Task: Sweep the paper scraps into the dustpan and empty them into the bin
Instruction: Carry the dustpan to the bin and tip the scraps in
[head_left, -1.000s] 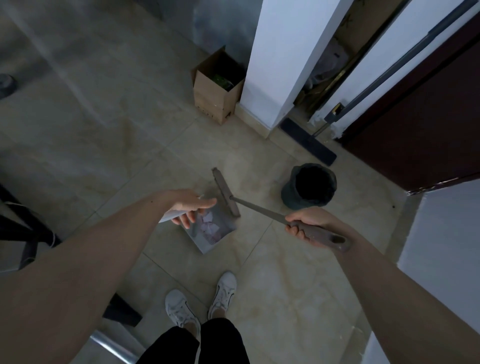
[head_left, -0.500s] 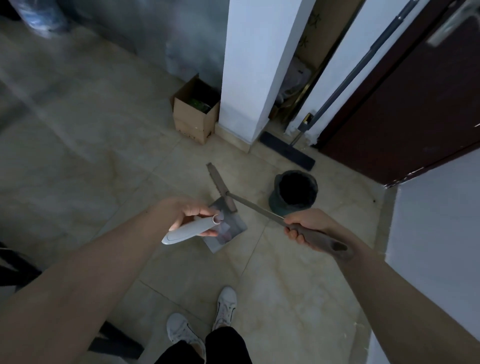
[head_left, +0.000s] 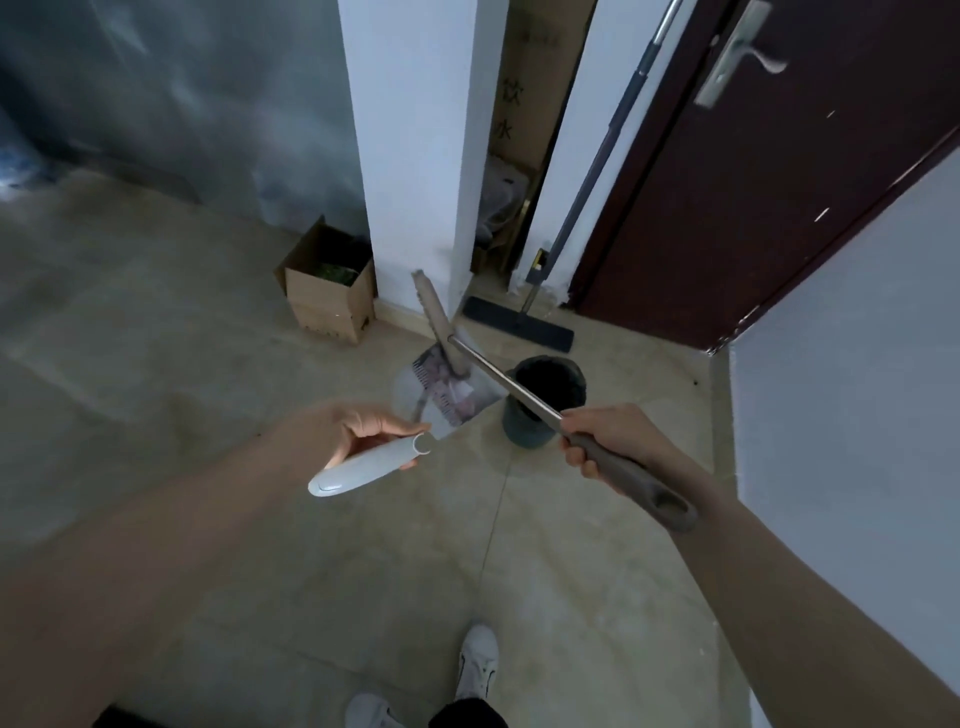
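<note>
The left hand (head_left: 363, 434) has its fingers wrapped around the white handle (head_left: 363, 465) of the dustpan (head_left: 449, 387), thumb on top; the fingertips underneath are hidden by the handle. Beyond those fingers the pan is translucent and blurred, so its edges are hard to trace. Paper scraps (head_left: 457, 389) lie inside it as a pale pinkish heap, individual pieces not distinguishable.

The right hand (head_left: 613, 441) is clenched on the grey grip of the brush (head_left: 519, 389), its butt end sticking out behind the palm over the wrist. The metal shaft runs forward and leftward from the knuckles, crossing over the pan; the brush head (head_left: 436, 322) rests at the pan's far side, with its lower end lost against the scraps.

Just ahead of the right fingers, partly covered by the shaft, stands the dark round bin (head_left: 550, 400); its inside is black and nothing in it can be made out.

Farther beyond the left fingers an open cardboard box (head_left: 330, 301) holds something green, unclear. Both shoes (head_left: 475, 665) are cut off at the bottom edge.
</note>
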